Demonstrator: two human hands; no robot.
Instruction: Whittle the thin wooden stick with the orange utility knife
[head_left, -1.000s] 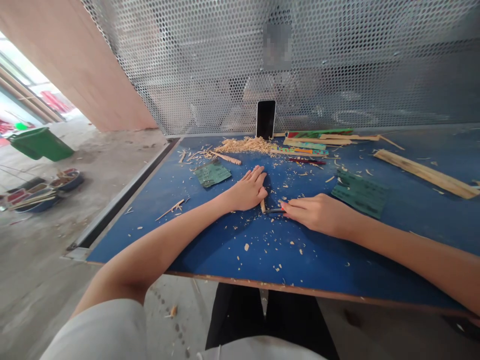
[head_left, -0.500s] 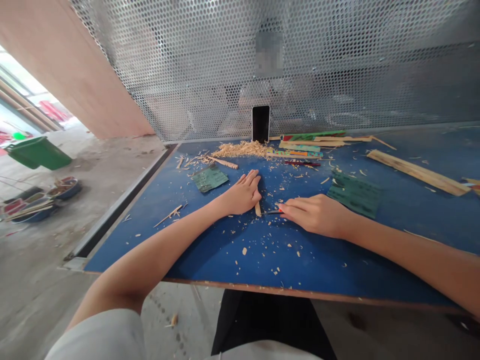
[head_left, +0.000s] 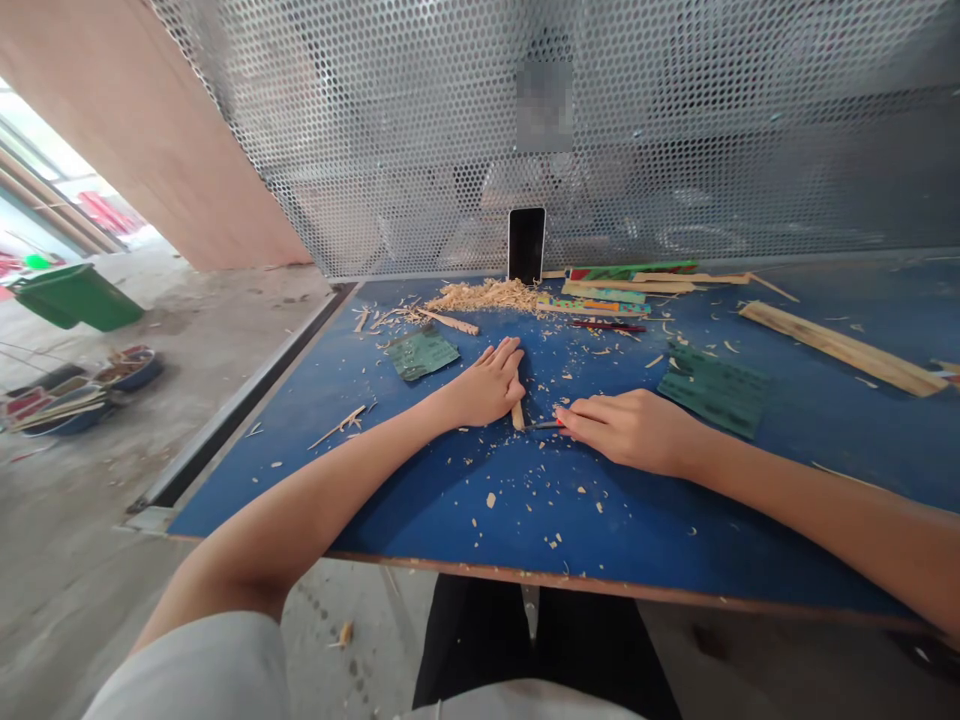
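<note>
My left hand point(head_left: 491, 385) presses a short wooden stick point(head_left: 518, 416) down on the blue tabletop, its fingers together over it and the stick's near end sticking out below the thumb. In my right hand point(head_left: 634, 430) is a carving tool point(head_left: 541, 426) with a thin grey metal blade and a bit of red handle showing; the fingers wrap the rest. The blade's tip meets the stick's near end from the right, at table level. Small wood chips point(head_left: 491, 499) lie scattered around both hands.
A phone point(head_left: 526, 245) stands against the perforated metal screen point(head_left: 420, 180), behind a heap of shavings point(head_left: 484, 295). Green sandpaper sheets point(head_left: 424, 353) point(head_left: 712, 388) flank my hands. Painted wood strips point(head_left: 630, 270) and a bare plank point(head_left: 840, 348) lie back right. A green bin point(head_left: 79, 297) stands on the floor.
The view has shifted slightly. Both hands, the wooden stick and the carving tool keep nearly the same position, with the blade still at the stick's end.
</note>
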